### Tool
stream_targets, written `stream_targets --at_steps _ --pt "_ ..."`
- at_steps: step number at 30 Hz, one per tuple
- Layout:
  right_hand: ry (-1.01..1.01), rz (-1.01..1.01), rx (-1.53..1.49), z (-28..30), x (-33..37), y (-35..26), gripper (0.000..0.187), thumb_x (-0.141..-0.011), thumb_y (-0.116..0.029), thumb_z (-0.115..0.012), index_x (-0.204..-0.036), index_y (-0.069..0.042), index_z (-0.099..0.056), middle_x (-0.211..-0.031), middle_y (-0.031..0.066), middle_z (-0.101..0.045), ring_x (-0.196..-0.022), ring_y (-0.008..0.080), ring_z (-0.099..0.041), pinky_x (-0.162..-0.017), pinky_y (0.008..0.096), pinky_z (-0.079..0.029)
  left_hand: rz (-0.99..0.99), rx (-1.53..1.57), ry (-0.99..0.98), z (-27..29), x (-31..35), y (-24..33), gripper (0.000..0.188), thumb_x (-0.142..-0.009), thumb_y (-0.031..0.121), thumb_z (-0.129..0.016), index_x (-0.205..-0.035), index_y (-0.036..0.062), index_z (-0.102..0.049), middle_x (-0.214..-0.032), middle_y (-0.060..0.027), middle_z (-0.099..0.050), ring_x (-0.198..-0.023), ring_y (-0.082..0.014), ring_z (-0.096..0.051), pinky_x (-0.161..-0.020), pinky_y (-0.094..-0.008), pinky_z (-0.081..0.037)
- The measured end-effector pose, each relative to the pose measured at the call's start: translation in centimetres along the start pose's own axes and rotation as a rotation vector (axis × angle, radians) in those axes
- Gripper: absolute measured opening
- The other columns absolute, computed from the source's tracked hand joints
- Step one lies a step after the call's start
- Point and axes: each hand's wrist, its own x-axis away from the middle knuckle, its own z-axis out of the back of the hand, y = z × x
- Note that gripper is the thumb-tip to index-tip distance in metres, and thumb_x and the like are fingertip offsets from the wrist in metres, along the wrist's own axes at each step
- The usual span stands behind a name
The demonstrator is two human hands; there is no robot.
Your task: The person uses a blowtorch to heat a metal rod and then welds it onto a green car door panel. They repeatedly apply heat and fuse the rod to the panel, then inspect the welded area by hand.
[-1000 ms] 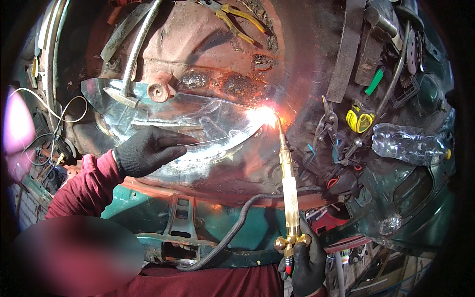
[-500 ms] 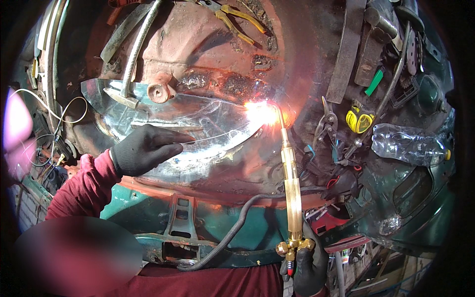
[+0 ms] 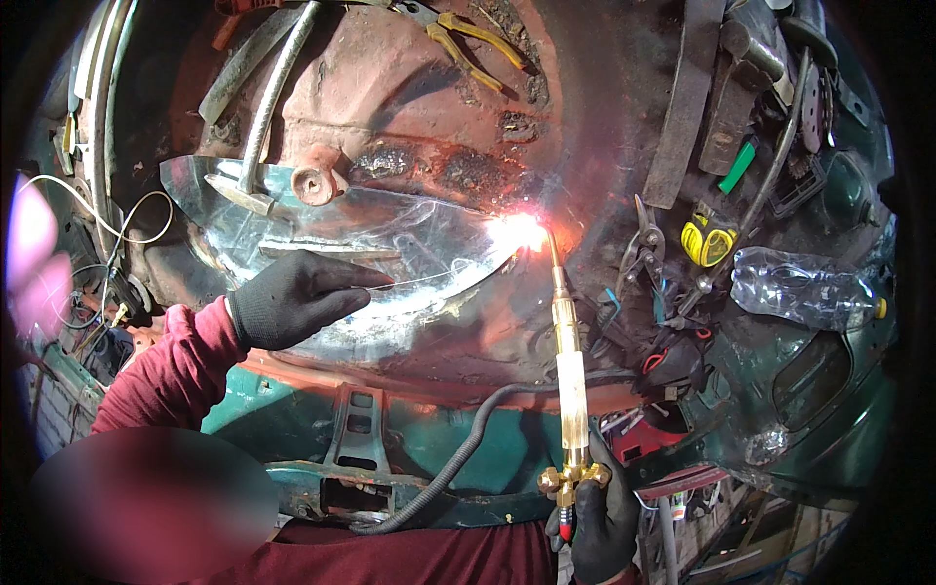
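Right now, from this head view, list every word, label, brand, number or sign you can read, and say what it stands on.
No text is readable anywhere.
Brass welding torch in the right hand: no legible marking.
Yellow-and-black tape measure: any marking is too small and blurred.
Clear plastic bottle: no legible lettering.
Yellow-handled pliers: no legible marking.

A head-worn wide fisheye camera looks down from above, at close range, over the left hand (image 3: 294,301) and right hand (image 3: 602,526).
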Motion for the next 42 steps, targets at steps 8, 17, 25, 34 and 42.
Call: stream_targets --at_steps 8,17,25,34,42 --pt "-0.065 -0.136 -0.051 0.1 0.4 -0.8 0.058 -0.118 -0.039 -0.049 -0.166 -0.007 -0.043 -0.102 0.0077 -0.076 -0.055 0.0045 -0.051 -0.047 0.021 -0.044 -0.022 -0.034 0.01 0.0 0.0 0.3 0.039 -0.112 0.027 -0.064 -0.145 0.0076 -0.071 -0.105 -0.0101 -0.08 -0.087 -0.0093 -0.063 -0.086 -0.0326 -0.055" --pt "-0.084 -0.109 -0.082 0.2 0.3 -0.6 0.06 -0.117 -0.039 -0.051 -0.168 -0.007 -0.04 -0.105 0.009 -0.077 -0.055 0.0045 -0.051 -0.047 0.0205 -0.044 -0.127 -0.013 0.052 -0.5 -0.5 -1.1 0.04 -0.112 0.027 -0.063 -0.145 0.0064 -0.071 -0.086 -0.0033 -0.069 -0.067 -0.0062 -0.054 -0.068 -0.0286 -0.051" --pt "-0.095 -0.092 -0.088 0.3 0.2 -0.6 0.062 -0.117 -0.039 -0.051 -0.168 -0.007 -0.039 -0.107 0.0105 -0.076 -0.054 0.0047 -0.051 -0.047 0.0203 -0.043 -0.109 -0.059 0.053 -0.5 -0.3 -0.9 0.042 -0.113 0.031 -0.062 -0.146 0.0075 -0.07 -0.082 -0.0034 -0.067 -0.066 -0.0071 -0.055 -0.068 -0.0297 -0.051" --pt "-0.09 -0.105 -0.084 0.2 0.2 -0.8 0.059 -0.118 -0.035 -0.051 -0.168 -0.006 -0.039 -0.107 0.0107 -0.077 -0.055 0.0049 -0.052 -0.047 0.0203 -0.043 -0.049 -0.122 0.024 -0.1 -0.3 -0.1 0.041 -0.112 0.03 -0.062 -0.146 0.0088 -0.07 -0.139 -0.0205 -0.074 -0.11 -0.0225 -0.074 -0.1 -0.0381 -0.056" --pt "-0.093 -0.095 -0.076 0.3 0.2 -0.6 0.057 -0.118 -0.033 -0.05 -0.168 -0.007 -0.039 -0.107 0.0103 -0.077 -0.055 0.0049 -0.052 -0.047 0.0208 -0.043 -0.022 -0.06 0.007 -0.1 -0.4 -0.1 0.04 -0.112 0.028 -0.064 -0.147 0.0097 -0.069 -0.14 -0.0165 -0.074 -0.103 -0.0133 -0.069 -0.097 -0.0345 -0.056"
